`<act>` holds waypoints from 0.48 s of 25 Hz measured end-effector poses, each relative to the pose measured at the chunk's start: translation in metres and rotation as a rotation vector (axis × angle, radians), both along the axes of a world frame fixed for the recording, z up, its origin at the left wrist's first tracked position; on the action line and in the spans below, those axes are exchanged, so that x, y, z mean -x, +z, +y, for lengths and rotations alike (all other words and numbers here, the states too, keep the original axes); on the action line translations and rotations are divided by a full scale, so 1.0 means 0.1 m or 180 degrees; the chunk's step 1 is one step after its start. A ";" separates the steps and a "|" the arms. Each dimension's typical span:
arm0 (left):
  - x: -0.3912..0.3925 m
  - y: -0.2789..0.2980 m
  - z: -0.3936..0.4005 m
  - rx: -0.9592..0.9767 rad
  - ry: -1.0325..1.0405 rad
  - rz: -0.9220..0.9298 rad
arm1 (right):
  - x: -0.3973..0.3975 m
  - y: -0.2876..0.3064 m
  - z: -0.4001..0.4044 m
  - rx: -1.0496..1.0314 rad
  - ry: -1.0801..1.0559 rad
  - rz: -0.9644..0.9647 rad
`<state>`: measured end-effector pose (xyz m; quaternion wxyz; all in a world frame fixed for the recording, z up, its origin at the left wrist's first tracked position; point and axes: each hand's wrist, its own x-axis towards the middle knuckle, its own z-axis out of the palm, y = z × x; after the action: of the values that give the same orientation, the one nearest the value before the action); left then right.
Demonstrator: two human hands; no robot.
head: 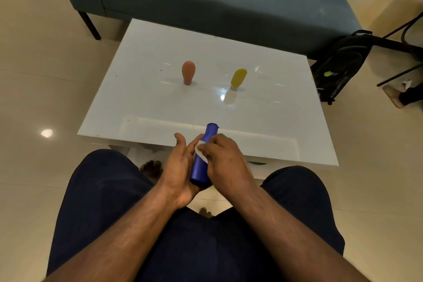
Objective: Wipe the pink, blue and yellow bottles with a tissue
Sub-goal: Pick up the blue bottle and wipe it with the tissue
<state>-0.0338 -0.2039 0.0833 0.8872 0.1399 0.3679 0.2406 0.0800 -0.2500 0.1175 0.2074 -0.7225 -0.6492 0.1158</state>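
A: We're holding the blue bottle [201, 155] over our lap, just short of the white table's [146, 107] near edge, cap end pointing away. Left hand [180, 167] is cradling it from below, fingers mostly straight, thumb up, not really wrapping round.

B: And the right hand [225, 158] is curling over the top, fingertips pressing the tissue [201, 152] onto the bottle's mid section. Only a small white bit is showing.

A: So we're working the middle rn. IMO we should be turning the bottle w/ the left while the right is sliding the tissue toward the cap, then back to the base.

B: Yep, and tightening the left a bit, since an open palm is risking a slip.

A: Pink bottle [188, 72] and yellow bottle [238, 78] are standing on the table, well apart, untouched for now.

B: Can't tell if they're already done, tbh.
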 end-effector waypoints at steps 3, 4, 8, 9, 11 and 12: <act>0.01 -0.03 -0.01 0.0010 0.0021 -0.0053 | 0.05 0.01 0.09 0.0021 -0.0223 0.0044; 0.03 -0.03 0.00 0.0018 0.0063 -0.0098 | 0.14 0.00 0.05 0.0011 -0.0068 -0.0141; 0.05 0.00 0.04 0.0134 0.0365 -0.0001 | 0.36 0.00 -0.22 0.0254 0.0410 -0.0272; 0.05 0.01 0.04 0.0152 0.0376 -0.0024 | 0.32 0.01 -0.23 0.0246 0.0409 -0.0219; 0.03 0.03 0.02 0.0141 0.0245 -0.0034 | 0.21 0.02 -0.15 0.0139 0.0272 -0.0085; 0.02 0.04 0.01 0.0129 0.0152 0.0019 | 0.16 0.02 -0.09 0.0126 0.0133 0.0007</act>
<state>-0.0356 -0.2031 0.0874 0.8828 0.1139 0.3786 0.2538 0.0645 -0.2592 0.1198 0.1913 -0.7127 -0.6615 0.1337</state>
